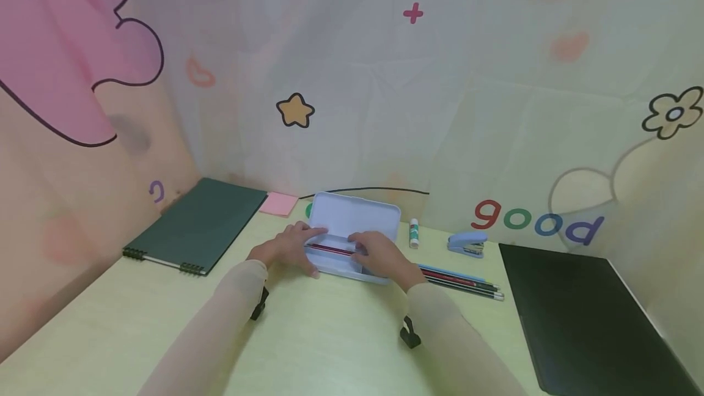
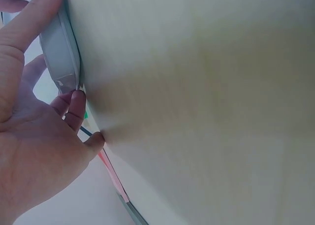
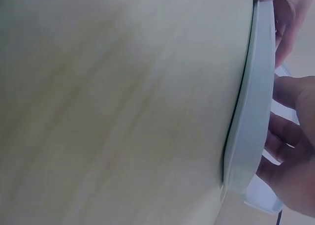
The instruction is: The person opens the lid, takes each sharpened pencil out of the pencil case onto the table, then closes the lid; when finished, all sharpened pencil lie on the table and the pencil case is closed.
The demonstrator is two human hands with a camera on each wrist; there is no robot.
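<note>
The case (image 1: 352, 234) is a pale blue tin lying open on the desk (image 1: 308, 329), lid tilted up at the far side, tray toward the person. A red pencil (image 1: 330, 249) lies lengthwise in the tray, between the fingertips of both hands.

The left hand (image 1: 288, 247) rests at the left end of the tray. Its fingers lie over the rim and point inward toward the pencil. The left wrist view shows the thumb (image 2: 29, 28) laid along the outer wall of the tray and the other fingers curled at its corner: the hand grips the case end.

The right hand (image 1: 381, 255) covers the right part of the tray. Its fingers reach in over the rim, and the right wrist view shows them bent against the inside of the tray wall (image 3: 248, 136). Whether they pinch the pencil cannot be told.

Just beyond the right-hand fingers, a glue stick (image 1: 414, 233) stands upright. Right of it lies a blue stapler (image 1: 467, 243). Loose pencils (image 1: 462, 282) lie on the desk beside the right wrist. A black folder (image 1: 583, 316) lies further right.

Beyond the left-hand fingers lie a pink pad (image 1: 278, 203) and a green notebook (image 1: 198, 225) with spiral binding.
</note>
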